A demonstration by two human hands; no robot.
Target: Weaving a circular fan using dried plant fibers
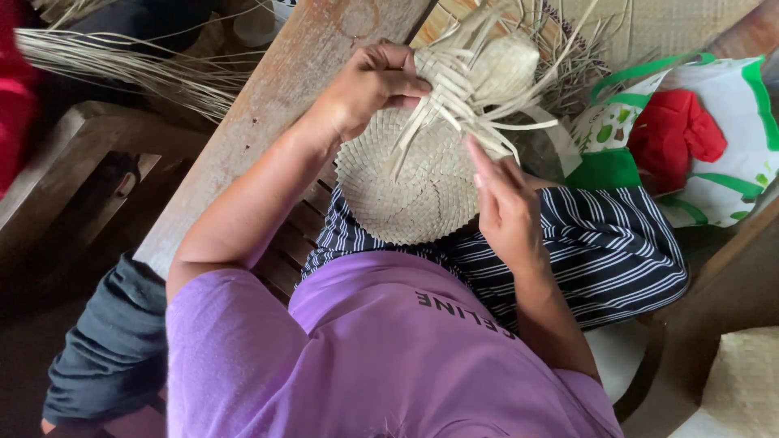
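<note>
Weaving in progress, seen from the head camera: a woven straw hat (414,182) lies on the person's lap, its round brim toward the body and its unfinished crown (503,69) pointing away, so the long axis of the piece runs from the lap up and to the right. Loose straw strips (454,105) fan out from the crown over the brim. The left hand (369,85) sits at the upper left edge of the work, its fingers curled shut on a bundle of these strips where they meet the crown. The right hand (507,207) lies lower right, at the brim's edge; its forefinger is extended toward the strips and touches or nearly touches them, the other fingers loosely bent, holding nothing that can be made out. The free strip ends lie between the two hands, up and to the left of the right hand, which is the nearer to them. Count: one hat, two hands, many strips, too many to number. Beside the lap stand one white and green bag (730,154) with a red cloth (673,134) in it, a wooden plank (268,105) and one heap of raw straw (130,65).
</note>
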